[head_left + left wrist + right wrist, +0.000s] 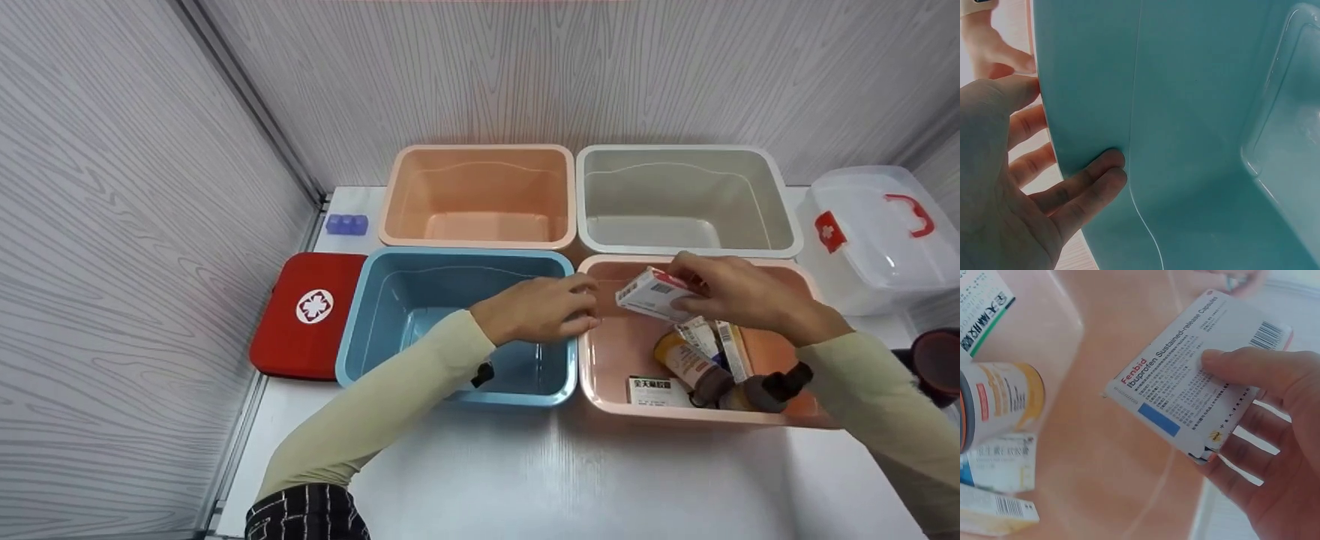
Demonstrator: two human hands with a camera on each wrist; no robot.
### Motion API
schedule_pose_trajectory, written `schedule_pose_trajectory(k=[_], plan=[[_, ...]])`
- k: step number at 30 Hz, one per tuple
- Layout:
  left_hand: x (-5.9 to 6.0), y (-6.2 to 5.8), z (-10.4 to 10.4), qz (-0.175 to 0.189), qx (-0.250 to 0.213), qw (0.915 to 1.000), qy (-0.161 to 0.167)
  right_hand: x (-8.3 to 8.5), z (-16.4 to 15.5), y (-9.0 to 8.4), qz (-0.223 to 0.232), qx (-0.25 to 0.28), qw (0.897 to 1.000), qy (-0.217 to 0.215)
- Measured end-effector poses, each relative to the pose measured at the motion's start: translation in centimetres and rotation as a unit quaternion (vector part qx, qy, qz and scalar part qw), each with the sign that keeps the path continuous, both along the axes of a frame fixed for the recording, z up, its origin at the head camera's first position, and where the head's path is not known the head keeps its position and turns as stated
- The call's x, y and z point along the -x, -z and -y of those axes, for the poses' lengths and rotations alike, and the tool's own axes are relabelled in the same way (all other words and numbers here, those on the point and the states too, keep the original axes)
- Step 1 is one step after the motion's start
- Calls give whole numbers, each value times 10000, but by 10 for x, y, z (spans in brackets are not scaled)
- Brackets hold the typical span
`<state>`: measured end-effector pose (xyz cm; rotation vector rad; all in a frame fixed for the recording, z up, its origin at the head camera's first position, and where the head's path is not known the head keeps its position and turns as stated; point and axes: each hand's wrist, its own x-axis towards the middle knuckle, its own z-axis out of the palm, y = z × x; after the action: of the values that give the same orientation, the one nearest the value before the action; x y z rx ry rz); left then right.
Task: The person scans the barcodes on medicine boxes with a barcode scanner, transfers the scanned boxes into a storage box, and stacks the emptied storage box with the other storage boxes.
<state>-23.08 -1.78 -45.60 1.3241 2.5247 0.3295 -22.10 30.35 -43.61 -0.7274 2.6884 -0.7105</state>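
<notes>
My right hand (739, 289) pinches a white medicine box (654, 296) above the front pink bin (611, 352). In the right wrist view the thumb lies on the printed face of this Fenbid ibuprofen capsule box (1185, 371), with fingers behind it. Below it in the bin lie an orange-and-white bottle (686, 364), a dark-capped bottle (765, 390), a white box with green-black print (656, 391) and other small boxes (735, 351). My left hand (540, 307) hovers with loosely bent fingers at the right rim of the blue bin (457, 255); whether it touches the rim I cannot tell.
Behind stand an orange bin (480, 154) and a grey bin (679, 154). A red first-aid case (300, 345) and purple pill box (346, 224) are at left. A clear first-aid box (877, 247) stands at right. A small black item (484, 373) shows in the blue bin.
</notes>
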Motion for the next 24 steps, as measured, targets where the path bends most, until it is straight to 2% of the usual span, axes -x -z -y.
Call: schedule_pose_trajectory(k=[4, 8, 13, 17, 20, 24], plan=[[0, -1, 1, 50, -27, 10000, -25, -9, -14, -11, -353, 28, 9989, 302], [0, -2, 2, -30, -35, 10000, 36, -15, -28, -18, -742, 336, 9951, 555], [0, -2, 2, -39, -68, 9999, 100, -21, -49, -19, -1242, 747, 9871, 678], [-1, -2, 2, -5, -59, 9999, 91, -28, -66, -18, -1486, 785, 9803, 1036], [-1, -3, 2, 4, -44, 9999, 91, -32, -78, -13, -1707, 883, 9706, 1447], [-1, -4, 2, 80, -41, 9999, 84, -37, -95, -4, -2047, 1358, 9461, 2112]])
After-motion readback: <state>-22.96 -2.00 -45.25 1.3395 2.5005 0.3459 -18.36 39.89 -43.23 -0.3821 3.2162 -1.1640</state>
